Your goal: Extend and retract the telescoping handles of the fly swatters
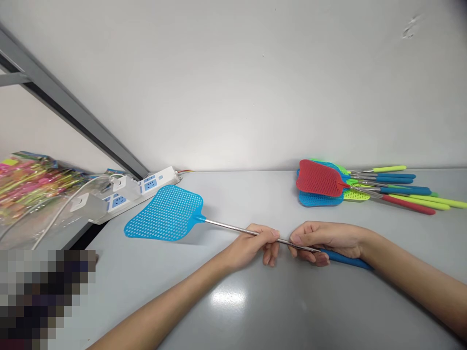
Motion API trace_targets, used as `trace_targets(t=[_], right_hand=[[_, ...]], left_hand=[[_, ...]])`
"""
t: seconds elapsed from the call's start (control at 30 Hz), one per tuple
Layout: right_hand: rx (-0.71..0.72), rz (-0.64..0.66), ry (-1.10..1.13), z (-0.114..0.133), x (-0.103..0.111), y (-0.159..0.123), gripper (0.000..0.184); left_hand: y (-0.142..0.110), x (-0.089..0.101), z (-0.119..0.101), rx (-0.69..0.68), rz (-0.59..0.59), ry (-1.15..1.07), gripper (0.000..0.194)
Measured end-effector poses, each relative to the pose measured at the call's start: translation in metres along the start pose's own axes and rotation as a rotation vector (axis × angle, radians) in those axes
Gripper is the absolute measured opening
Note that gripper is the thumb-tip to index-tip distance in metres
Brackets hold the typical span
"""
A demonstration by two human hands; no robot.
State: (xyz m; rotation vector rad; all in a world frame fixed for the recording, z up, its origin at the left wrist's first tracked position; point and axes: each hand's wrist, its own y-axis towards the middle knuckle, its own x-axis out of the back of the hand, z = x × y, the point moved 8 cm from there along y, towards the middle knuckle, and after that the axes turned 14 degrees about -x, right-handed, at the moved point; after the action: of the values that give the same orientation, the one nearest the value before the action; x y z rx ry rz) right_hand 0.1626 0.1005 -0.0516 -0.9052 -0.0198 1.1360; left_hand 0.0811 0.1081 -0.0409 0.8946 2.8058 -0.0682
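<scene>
A blue fly swatter [166, 214] is held above the grey table, its perforated head to the left and its blue handle to the right. My left hand [251, 245] pinches the thin metal rod near its middle between thumb and fingers. Close beside it, my right hand [321, 240] grips the same rod just ahead of the handle. Part of the handle is hidden behind the right hand. Beyond the right hand lies a pile of fly swatters, with a red fly swatter [321, 179] on top and blue and yellow-green ones under it.
A white power strip [133, 194] with plugs and cables runs along the table's left edge. Past it lie clear plastic bags [40, 189] of colourful items. A pale wall [262, 87] closes off the back, and a grey metal frame [73, 97] slants at left.
</scene>
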Motion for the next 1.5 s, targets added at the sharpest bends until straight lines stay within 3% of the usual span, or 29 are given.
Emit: trace_targets(t=[0.67,0.8,0.97,1.13,1.5], right_hand=[[-0.003,-0.131,-0.25,0.009,-0.006,-0.01,0.032],[0.017,-0.146,-0.191,0.011,-0.01,-0.009,0.028],[-0.022,-0.059,-0.054,0.006,-0.019,-0.009,0.024],[-0.024,-0.051,-0.079,0.007,-0.013,-0.01,0.029],[-0.091,-0.166,-0.224,0.005,-0.001,-0.014,0.039]], left_hand=[[0.0,-0.003,-0.001,0.017,0.004,-0.006,0.04],[-0.003,-0.007,0.002,0.009,-0.019,-0.011,0.051],[-0.004,-0.007,0.001,0.037,0.015,-0.02,0.052],[-0.004,-0.007,0.0,0.136,0.076,-0.043,0.045],[-0.003,-0.005,-0.002,0.191,0.091,-0.004,0.041]])
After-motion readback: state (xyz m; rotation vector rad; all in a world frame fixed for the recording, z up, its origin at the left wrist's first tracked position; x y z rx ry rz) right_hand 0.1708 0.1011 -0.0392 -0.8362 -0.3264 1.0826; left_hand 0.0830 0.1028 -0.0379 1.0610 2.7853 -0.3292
